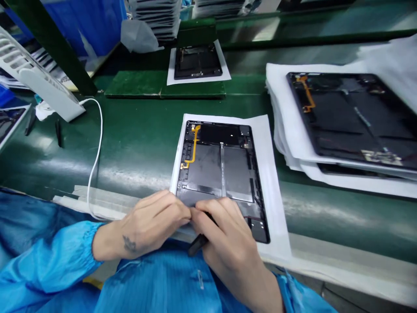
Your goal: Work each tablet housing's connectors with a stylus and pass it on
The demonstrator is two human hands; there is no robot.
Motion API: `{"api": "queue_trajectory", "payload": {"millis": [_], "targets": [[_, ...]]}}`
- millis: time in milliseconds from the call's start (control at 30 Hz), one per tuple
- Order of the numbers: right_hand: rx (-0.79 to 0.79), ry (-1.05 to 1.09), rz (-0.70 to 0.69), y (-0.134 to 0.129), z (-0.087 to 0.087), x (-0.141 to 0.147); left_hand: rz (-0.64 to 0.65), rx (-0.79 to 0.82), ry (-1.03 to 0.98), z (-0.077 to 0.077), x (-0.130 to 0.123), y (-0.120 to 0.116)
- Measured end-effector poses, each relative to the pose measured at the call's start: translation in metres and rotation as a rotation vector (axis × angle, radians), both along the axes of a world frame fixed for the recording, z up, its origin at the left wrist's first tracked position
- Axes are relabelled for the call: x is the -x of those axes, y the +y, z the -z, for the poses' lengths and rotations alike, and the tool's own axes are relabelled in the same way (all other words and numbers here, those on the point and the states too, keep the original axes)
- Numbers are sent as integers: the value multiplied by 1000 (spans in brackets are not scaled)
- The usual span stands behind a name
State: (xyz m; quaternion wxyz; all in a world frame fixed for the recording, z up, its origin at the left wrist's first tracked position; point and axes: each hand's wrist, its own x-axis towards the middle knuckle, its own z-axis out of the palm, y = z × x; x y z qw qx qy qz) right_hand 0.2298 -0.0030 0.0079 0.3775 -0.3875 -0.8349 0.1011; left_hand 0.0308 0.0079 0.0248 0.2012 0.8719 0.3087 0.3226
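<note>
An opened tablet [208, 169] lies on a white foam sheet [276, 226] in front of me, its dark battery area and an orange flex cable [195, 148] exposed. My left hand [153, 221] is over the tablet's near left edge, fingertips pinched together; whatever they grip is hidden. Close beside it, my right hand [228, 230] is closed around a slim black tool [197, 244], whose end sticks out below the palm. Both sets of fingertips meet at the tablet's near edge and cover that part of it.
To the right, another opened tablet [352, 113] rests on stacked foam sheets. A third tablet [198, 61] sits farther back on a green board. At left stand a white device [42, 78] with a white cable [99, 143] and a blue bin [84, 26]. Black tools [58, 132] lie nearby.
</note>
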Motion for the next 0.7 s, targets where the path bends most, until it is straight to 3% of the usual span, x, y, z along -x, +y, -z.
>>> {"api": "queue_trajectory", "payload": {"millis": [133, 200, 367, 700], "targets": [[44, 43, -28, 0, 3, 2, -195, 106, -160, -2, 0, -6], [66, 44, -39, 0, 2, 2, -230, 139, -175, 1, 1, -9], [69, 27, -53, 1, -1, 1, -225, 103, -179, 7, -2, -10], [-10, -17, -81, 1, 2, -6, -217, 91, -43, -3, 2, -6]]}}
